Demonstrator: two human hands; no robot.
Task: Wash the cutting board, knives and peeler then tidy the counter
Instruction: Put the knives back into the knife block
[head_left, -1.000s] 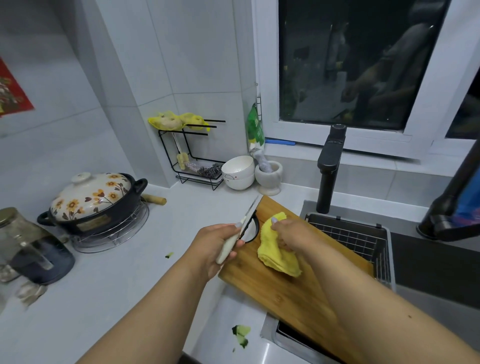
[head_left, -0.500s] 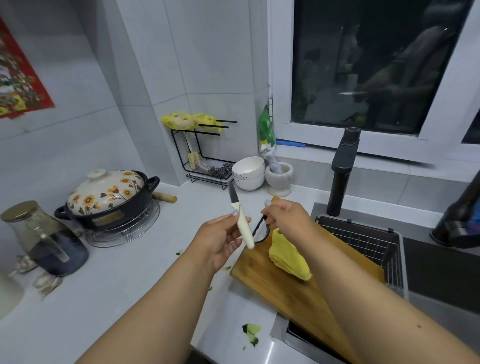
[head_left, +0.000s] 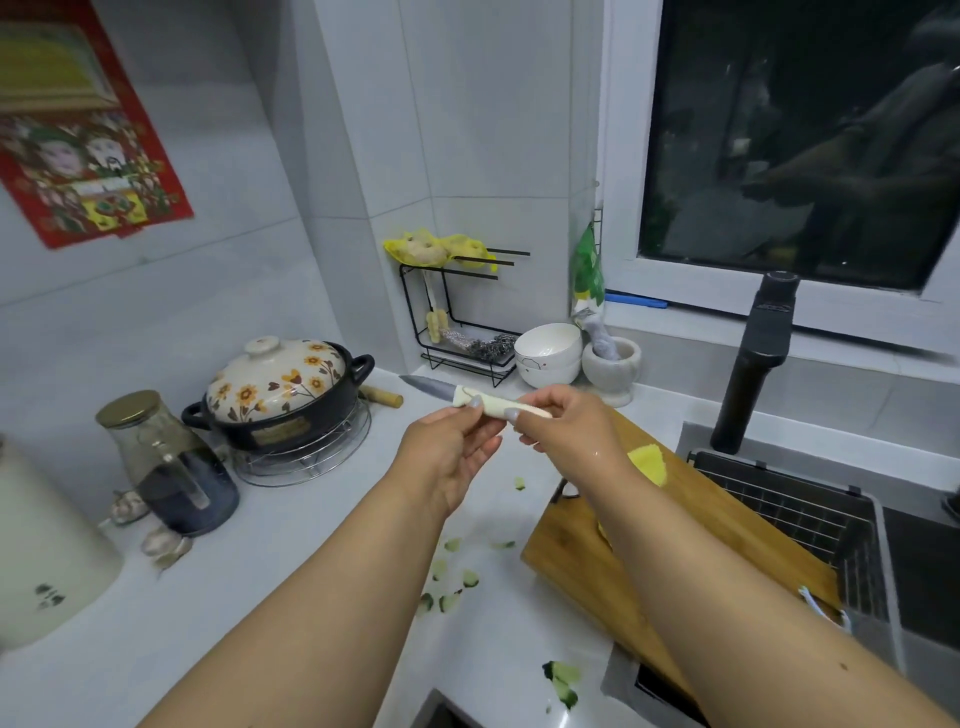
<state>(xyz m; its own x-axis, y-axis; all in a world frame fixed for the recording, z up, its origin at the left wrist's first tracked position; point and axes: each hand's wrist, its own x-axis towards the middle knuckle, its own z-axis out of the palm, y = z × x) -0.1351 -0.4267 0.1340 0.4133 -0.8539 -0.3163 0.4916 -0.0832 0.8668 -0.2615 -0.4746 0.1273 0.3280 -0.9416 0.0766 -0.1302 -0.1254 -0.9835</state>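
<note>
Both hands pinch a cream-handled paring knife (head_left: 470, 397) above the counter (head_left: 291, 561): left hand (head_left: 449, 449) near the blade (pointing left), right hand (head_left: 563, 431) at the butt. Cutting board (head_left: 670, 525) holds a yellow cloth (head_left: 648, 462), probably.

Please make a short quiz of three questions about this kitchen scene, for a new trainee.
1. True or false: both hands hold the knife.
2. Where does the yellow cloth lie? A) on the cutting board B) in the flowered pot C) on the rack
3. What lies scattered on the counter near the board?

Key: 1 true: left hand and right hand both grip its handle. 2 A. 3 green peel scraps.
</note>
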